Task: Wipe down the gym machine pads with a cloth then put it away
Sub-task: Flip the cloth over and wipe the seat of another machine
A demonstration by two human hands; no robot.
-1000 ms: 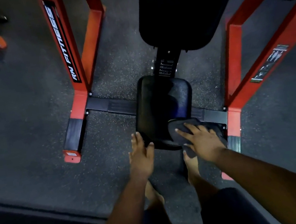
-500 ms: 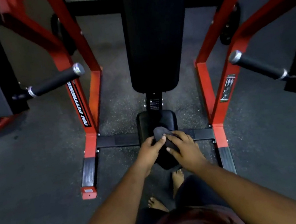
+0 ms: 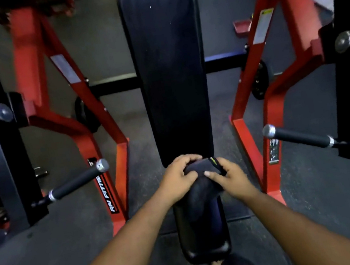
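Open floor [image 3: 141, 160] lay on both sides of the back pad [image 3: 168, 69] | red frame uprights [image 3: 119, 164] walled those gaps outward | left handle [image 3: 74, 182] and right handle [image 3: 298, 135] jutted inward at hand level | seat pad [image 3: 204, 237] filled the centre, floor free beside its edges.

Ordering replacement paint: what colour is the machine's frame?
Red frame, with black uprights; head view.

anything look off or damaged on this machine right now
Nothing stands out. The back pad and seat pad look intact, and both handles sit level at matching heights. The left hand and right hand hold the dark cloth bunched between the pads.
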